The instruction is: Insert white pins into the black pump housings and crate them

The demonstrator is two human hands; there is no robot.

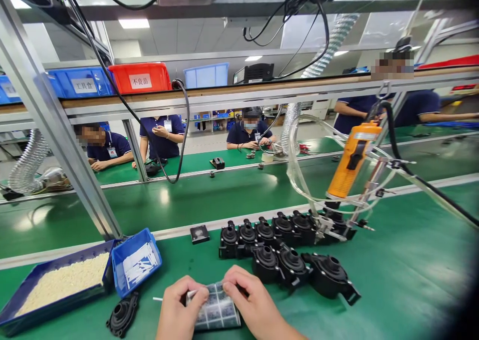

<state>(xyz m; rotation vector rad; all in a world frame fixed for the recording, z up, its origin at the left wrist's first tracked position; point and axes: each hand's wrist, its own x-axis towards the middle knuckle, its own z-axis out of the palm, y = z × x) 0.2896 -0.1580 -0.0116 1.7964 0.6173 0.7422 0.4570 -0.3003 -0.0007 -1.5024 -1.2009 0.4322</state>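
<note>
My left hand and my right hand are closed at the top edge of a dark, glossy sheet of square labels, marked off by pale lines. Thumb and fingers of each hand pinch near that edge. A thin white stick pokes out to the left from behind my left hand; the rest of it is hidden. On the green bench left of my hands lies a black pump cover. Black pump housings stand in two rows just beyond my right hand.
A blue tray of cream granules and a blue bin of white strips stand at left. An orange electric screwdriver hangs over the housings, with hoses. A small black block lies ahead. Several co-workers sit or stand beyond the frame.
</note>
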